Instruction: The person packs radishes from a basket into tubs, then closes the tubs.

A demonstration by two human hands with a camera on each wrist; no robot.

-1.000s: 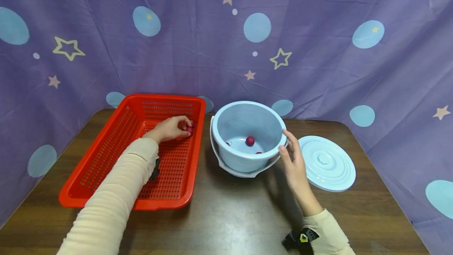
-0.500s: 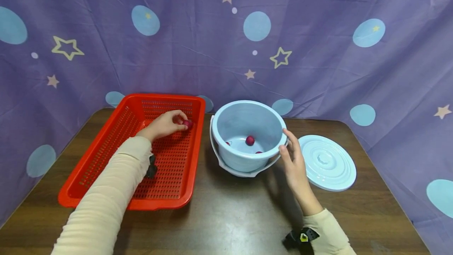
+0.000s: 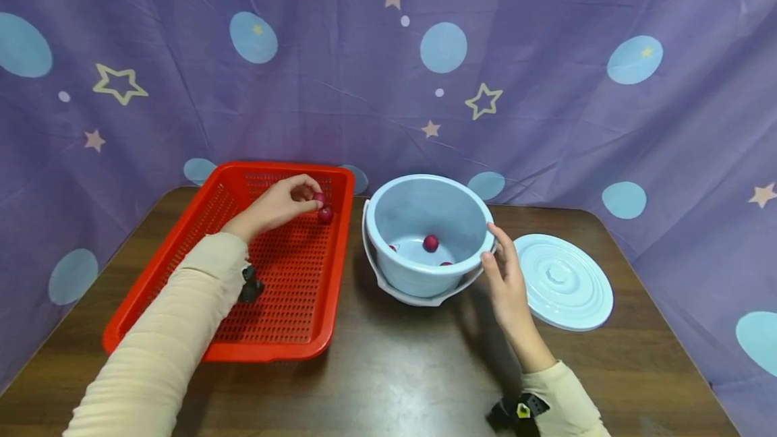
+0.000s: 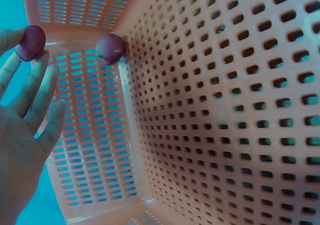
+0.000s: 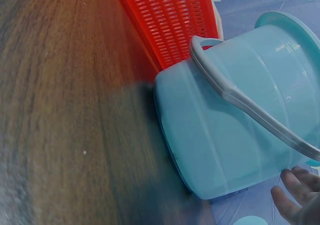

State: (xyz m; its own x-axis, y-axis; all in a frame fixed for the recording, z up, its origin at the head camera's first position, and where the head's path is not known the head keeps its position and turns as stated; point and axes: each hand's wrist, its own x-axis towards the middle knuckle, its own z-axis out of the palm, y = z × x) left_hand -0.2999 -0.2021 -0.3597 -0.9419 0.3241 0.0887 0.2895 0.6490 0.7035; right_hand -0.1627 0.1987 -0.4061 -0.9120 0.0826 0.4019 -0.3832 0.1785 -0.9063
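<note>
My left hand pinches a small dark red plum between thumb and fingertips, over the far right part of the red plastic basket. Just under it, by the basket's right wall, lies a second plum. A pale blue bucket stands right of the basket; inside it a plum lies on the bottom, with two more partly hidden by its wall. My right hand rests its fingertips at the bucket's right rim, fingers fairly straight.
A round pale blue lid lies flat on the brown wooden table, right of the bucket. The bucket's grey handle hangs down along its front. Behind the table hangs a purple curtain with stars and dots.
My left hand has lifted one plum away from the other and drawn slightly back and up to the left. My right hand and the bucket stay in place.
</note>
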